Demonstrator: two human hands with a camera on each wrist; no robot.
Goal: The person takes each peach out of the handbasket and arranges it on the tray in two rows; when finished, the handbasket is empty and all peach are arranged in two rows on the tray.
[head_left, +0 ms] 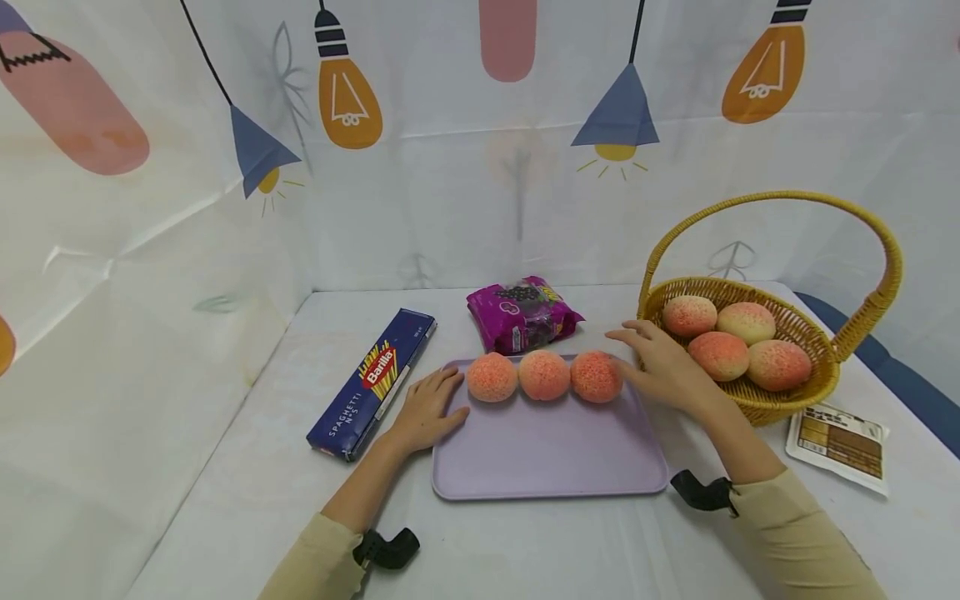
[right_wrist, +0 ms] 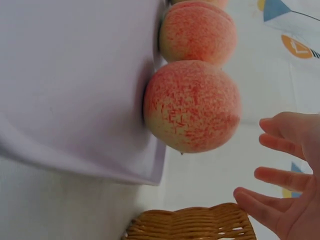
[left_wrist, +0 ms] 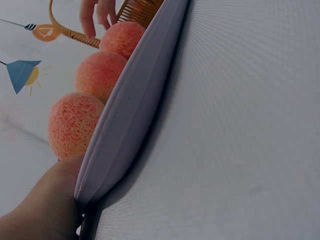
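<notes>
Three peaches, a left one (head_left: 492, 377), a middle one (head_left: 544, 375) and a right one (head_left: 596, 377), sit in a row along the far edge of a light purple tray (head_left: 551, 462). My left hand (head_left: 427, 410) rests at the tray's left edge, thumb over the rim, close to the left peach. In the left wrist view, only part of that hand (left_wrist: 47, 202) shows at the tray corner. My right hand (head_left: 663, 367) is spread beside the right peach, between tray and basket. The right wrist view shows its fingers (right_wrist: 280, 175) apart and holding nothing.
A yellow wicker basket (head_left: 828, 375) with a tall handle holds several peaches at the right. Near it lies a flat brown-and-white packet (head_left: 840, 446). A blue Barilla spaghetti box (head_left: 371, 383) lies left of the tray, and a purple snack bag (head_left: 522, 315) behind it.
</notes>
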